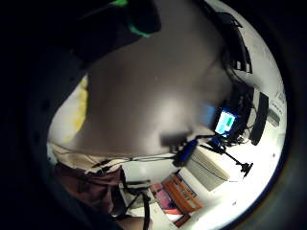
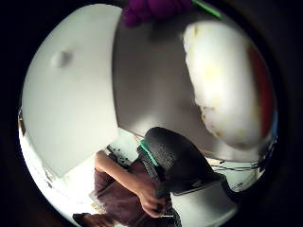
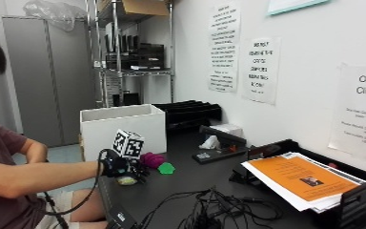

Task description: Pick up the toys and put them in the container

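In the outside view my gloved right hand [image 3: 116, 167] hovers low over a small white-and-yellow toy [image 3: 127, 180] on the dark table [image 3: 189, 183], fingers spread and curved down around it. That toy [image 2: 227, 80] fills much of the thumb side palm view, with bare table between it and my thumb [image 2: 175, 161]; its edge [image 1: 76, 110] also shows in the little finger side view. A purple toy [image 3: 151, 159] [image 2: 156, 8] and a green toy [image 3: 166, 168] lie just beyond my hand. The white container [image 3: 123, 129] [image 2: 71, 94] stands right behind them.
Loose black cables [image 3: 215, 207] sprawl over the near table. A black tray holding orange and white papers [image 3: 303, 179] sits at the right. Black trays [image 3: 189, 112] and a stapler-like tool [image 3: 218, 145] stand along the wall. My bare hand [image 2: 151, 203] stays by my body.
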The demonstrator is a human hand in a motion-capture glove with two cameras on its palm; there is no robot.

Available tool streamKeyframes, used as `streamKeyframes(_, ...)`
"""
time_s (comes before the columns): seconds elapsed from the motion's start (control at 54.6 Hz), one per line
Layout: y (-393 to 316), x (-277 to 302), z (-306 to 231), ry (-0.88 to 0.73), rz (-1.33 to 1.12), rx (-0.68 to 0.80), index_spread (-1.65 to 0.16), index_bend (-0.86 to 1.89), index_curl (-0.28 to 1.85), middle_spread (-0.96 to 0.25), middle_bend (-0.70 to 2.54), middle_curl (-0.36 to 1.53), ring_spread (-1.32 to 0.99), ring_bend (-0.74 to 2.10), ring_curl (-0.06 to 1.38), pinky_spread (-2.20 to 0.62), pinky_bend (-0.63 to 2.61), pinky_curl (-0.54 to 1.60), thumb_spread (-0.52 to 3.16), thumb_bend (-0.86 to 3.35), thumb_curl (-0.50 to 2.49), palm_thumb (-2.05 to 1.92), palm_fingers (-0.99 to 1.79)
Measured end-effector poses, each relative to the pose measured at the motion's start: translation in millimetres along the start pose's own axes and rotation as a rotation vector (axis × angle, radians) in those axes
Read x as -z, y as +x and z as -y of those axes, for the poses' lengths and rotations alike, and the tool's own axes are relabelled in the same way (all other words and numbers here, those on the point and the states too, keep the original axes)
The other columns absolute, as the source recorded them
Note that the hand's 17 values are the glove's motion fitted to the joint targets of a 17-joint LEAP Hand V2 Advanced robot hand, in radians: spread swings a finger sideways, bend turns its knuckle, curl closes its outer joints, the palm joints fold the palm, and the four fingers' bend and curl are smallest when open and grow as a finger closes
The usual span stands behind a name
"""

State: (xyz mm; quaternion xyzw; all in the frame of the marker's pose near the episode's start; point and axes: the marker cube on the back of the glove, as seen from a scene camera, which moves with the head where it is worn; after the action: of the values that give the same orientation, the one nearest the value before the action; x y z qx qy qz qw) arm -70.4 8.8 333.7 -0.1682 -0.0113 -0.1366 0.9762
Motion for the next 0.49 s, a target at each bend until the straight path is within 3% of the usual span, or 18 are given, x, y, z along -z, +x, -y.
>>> streamKeyframes(0.128,-6,-14,6,0.144,0.017,0.009,-0.26,0.14,0.12,0.01,0.09,0.2,0.04,0.34,0.35,0.06,1.0,0.39,1.14,-0.03,0.27,-0.03,-0.12)
streamKeyframes(0.256,-2,-16,14,0.282,0.015,0.015,-0.29,0.15,0.15,-0.04,0.18,0.21,-0.03,0.62,0.41,0.01,0.97,0.37,1.15,-0.01,0.28,0.0,0.15)
streamKeyframes(0.275,-2,-16,15,0.3,0.021,0.017,-0.29,0.15,0.15,-0.02,0.15,0.2,-0.01,0.57,0.38,0.03,0.99,0.37,1.14,-0.02,0.28,-0.01,0.05)
streamKeyframes(0.311,-1,-17,17,0.341,0.039,0.021,-0.29,0.16,0.16,-0.07,0.21,0.22,-0.08,0.72,0.43,-0.04,0.96,0.36,1.18,0.0,0.29,0.03,0.25)
streamKeyframes(0.366,0,-17,21,0.396,0.072,0.024,-0.3,0.22,0.19,-0.09,0.13,0.21,-0.14,0.83,0.46,-0.1,0.97,0.36,1.23,0.04,0.31,0.1,0.33)
streamKeyframes(0.495,0,-14,28,0.486,0.099,0.019,-0.31,0.21,0.22,-0.15,0.3,0.28,-0.25,0.94,0.51,-0.21,0.94,0.36,1.33,0.12,0.36,0.27,0.6)
